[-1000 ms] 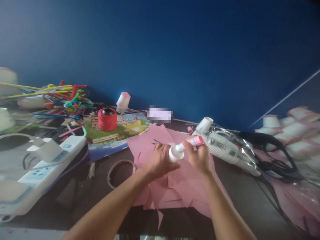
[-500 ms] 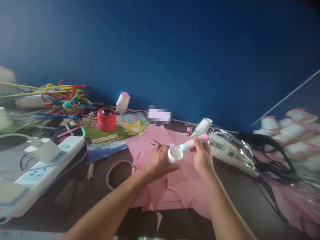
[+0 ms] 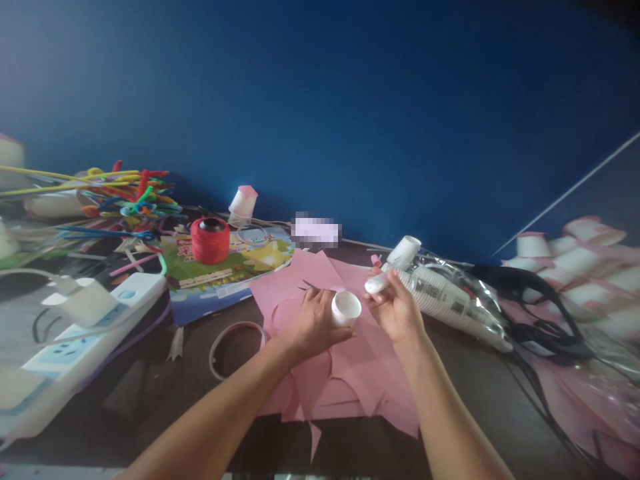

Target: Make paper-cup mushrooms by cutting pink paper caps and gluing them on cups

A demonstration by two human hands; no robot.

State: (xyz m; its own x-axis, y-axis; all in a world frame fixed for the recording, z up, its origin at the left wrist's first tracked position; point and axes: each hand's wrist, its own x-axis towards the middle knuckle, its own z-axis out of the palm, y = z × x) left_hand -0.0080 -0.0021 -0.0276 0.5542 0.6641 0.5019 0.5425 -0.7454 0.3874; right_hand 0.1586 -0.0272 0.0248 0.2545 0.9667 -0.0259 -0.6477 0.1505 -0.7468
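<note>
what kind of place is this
Probably a craft worktable by a blue wall, judging by the cut pink paper, bunched pipe cleaners and stacked paper cups.

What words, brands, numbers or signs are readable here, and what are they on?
None reads clearly.
Colourful printed sheet: red lettering, partly behind the red spool, and smaller print, all too blurred.
Plastic sleeve on the stacked cups: dark print, too blurred.
White patch by the wall: pixelated.
Cup in the left hand, stick in the right hand: nothing readable.
</note>
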